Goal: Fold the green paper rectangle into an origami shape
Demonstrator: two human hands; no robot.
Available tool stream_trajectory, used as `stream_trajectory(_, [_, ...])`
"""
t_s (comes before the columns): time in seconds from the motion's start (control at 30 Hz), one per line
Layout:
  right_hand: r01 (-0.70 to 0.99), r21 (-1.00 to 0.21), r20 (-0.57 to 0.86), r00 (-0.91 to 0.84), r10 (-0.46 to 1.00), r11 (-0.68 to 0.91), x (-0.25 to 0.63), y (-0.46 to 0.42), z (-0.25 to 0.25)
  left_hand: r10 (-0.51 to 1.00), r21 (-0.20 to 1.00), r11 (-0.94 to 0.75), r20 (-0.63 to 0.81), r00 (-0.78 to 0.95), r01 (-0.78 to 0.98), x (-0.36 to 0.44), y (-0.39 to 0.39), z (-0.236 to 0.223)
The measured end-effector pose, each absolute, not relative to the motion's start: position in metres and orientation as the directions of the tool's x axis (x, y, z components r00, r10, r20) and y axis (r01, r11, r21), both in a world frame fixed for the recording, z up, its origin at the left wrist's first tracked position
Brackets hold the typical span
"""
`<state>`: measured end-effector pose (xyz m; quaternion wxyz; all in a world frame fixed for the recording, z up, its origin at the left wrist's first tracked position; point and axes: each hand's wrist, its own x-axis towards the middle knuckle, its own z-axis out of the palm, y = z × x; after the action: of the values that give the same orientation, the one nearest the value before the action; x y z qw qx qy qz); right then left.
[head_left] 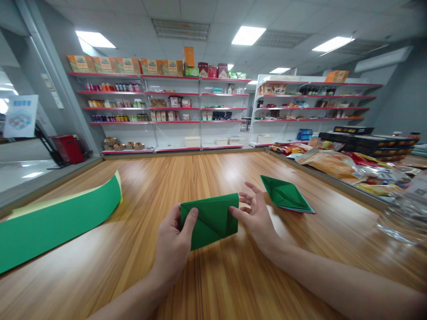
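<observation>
A folded piece of green paper (213,224) is held above the wooden table, a diagonal crease showing on its front. My left hand (176,240) grips its left end, thumb on the front and fingers behind. At the right edge, the thumb of my right hand (260,220) touches the paper's front, while the other fingers are spread beside that edge and do not close on it. To the right of this hand lies a small stack of folded paper (288,195), green on top with other colours showing at its lower edge.
A long sheet of green paper (63,222) with a pale yellow underside curls up on the left of the wooden table (140,266). At the right stand a clear plastic container (405,213) and packaged snacks (336,166). Stocked shelves (173,93) line the back.
</observation>
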<state>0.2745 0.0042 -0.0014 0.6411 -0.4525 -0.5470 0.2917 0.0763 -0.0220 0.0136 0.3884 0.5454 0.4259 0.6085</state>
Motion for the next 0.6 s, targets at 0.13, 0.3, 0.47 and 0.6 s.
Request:
stream_trajectory(0.13, [0.360,-0.765,0.588,0.051,0.807,0.534,0.275,-0.006,0.002,0.944,0.946,-0.323,0.321,-0.083,-0.008,0.078,-0.022,0.012])
stream_trajectory(0.3, [0.407,-0.765,0.542,-0.012,0.840,0.500,0.267,-0.015,0.007,0.962,0.959,-0.268,0.271,0.024,-0.089,0.081,-0.025,0.012])
stream_trajectory(0.47, [0.288,-0.872,0.395,-0.066,0.916,0.397,0.266,-0.015,0.008,0.957,0.958,-0.264,0.274,0.092,-0.113,0.085,-0.027,0.012])
stream_trajectory(0.6, [0.295,-0.878,0.369,-0.087,0.925,0.378,0.267,-0.017,0.012,0.967,0.966,-0.245,0.250,0.055,-0.086,0.085,-0.026,0.013])
